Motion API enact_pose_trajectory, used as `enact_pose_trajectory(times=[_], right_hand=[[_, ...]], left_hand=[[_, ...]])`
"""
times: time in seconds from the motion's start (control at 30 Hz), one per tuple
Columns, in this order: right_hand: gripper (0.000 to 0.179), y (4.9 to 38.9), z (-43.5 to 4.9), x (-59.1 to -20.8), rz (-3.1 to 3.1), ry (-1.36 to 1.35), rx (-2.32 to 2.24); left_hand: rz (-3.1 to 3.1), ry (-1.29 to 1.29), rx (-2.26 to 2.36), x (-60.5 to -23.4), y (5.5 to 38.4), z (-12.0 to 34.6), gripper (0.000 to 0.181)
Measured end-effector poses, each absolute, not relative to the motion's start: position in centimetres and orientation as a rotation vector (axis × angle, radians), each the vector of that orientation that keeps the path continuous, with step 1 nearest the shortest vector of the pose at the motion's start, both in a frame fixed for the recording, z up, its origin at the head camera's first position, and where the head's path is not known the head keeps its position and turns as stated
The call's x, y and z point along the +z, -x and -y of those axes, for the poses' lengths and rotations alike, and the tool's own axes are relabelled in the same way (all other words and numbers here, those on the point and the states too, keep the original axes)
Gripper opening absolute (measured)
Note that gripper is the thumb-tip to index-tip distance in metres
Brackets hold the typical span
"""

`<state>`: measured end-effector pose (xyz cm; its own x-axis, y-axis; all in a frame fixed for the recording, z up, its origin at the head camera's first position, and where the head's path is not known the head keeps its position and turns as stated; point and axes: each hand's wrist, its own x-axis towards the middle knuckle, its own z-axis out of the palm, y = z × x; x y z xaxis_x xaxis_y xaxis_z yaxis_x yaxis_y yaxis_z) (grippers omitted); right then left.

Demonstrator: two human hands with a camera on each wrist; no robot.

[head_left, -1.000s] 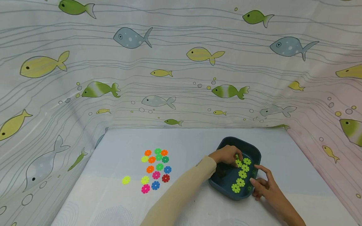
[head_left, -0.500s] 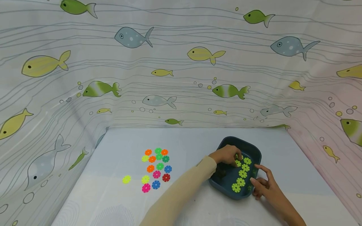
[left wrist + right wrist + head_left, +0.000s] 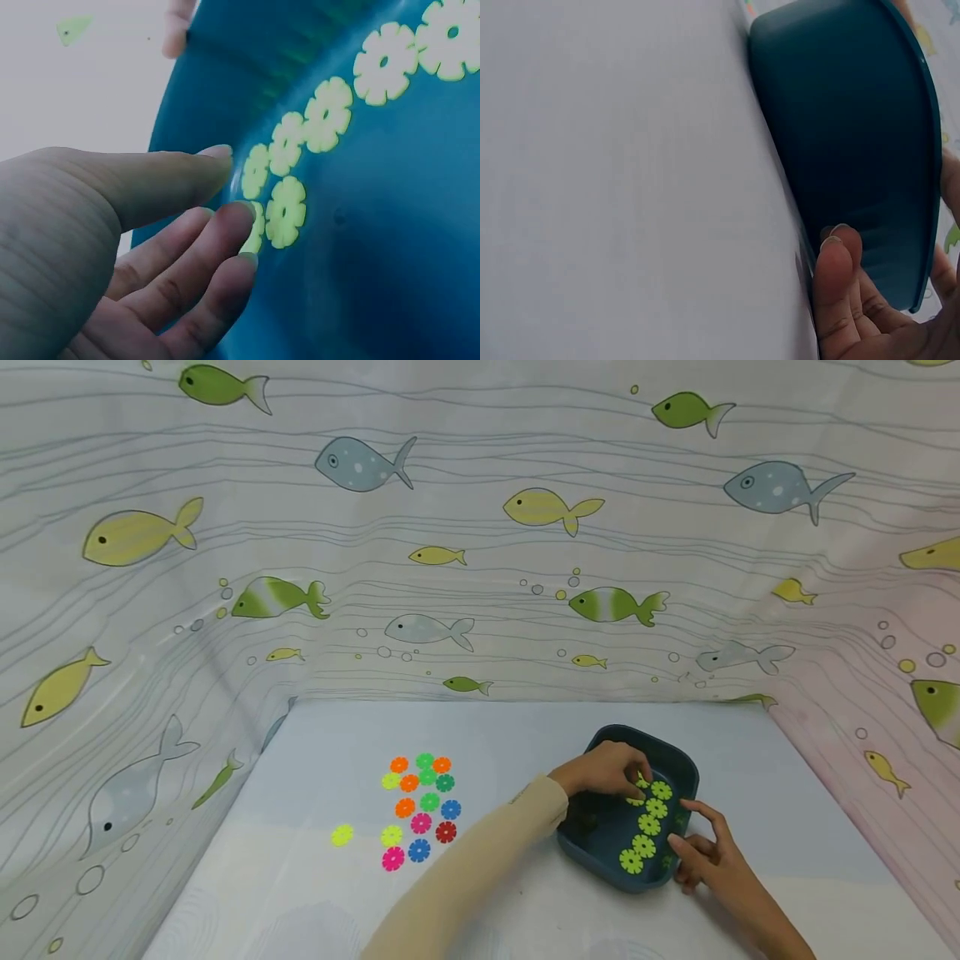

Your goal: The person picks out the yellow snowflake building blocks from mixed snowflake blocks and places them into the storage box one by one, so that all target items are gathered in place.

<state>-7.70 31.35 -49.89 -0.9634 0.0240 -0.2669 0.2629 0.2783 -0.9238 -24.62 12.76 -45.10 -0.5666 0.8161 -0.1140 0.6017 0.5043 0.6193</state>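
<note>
Compared with the earlier frame, the left hand (image 3: 600, 768) has shifted slightly in the basin (image 3: 611, 835) and covers more of one yellow-green disc (image 3: 635, 801). The basin stands upright on the table (image 3: 525, 902); its long axis goes from far to near, with the near end turned a little leftward. The right hand (image 3: 708, 856) grips the basin's right side, thumb and forefinger spread at the rim, other fingers bent against the outer wall, probably for keeping it steady. The left hand is half open, fingers bent; I cannot tell whether it has hold of a disc. Along the basin's right wall, which seems to guide them, yellow-green discs (image 3: 648, 824) make a row parallel to its long axis; being round, each points nowhere. Left of the basin lie mixed-colour discs (image 3: 405, 808)
</note>
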Motion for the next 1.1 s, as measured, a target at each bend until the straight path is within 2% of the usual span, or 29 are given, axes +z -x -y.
enact_pose_trajectory(times=[0.43,1.1], right_hand=[[0.067,7.6,-31.1,-50.0,-2.368,-0.296,-1.739],[0.069,7.8,-31.0,-49.5,-2.355,-0.311,-1.693]], left_hand=[[-2.253,-1.290,0.966,-43.2,23.9,-9.7,0.023],[-2.254,-1.382,1.032,-43.7,22.5,-5.1,0.019]])
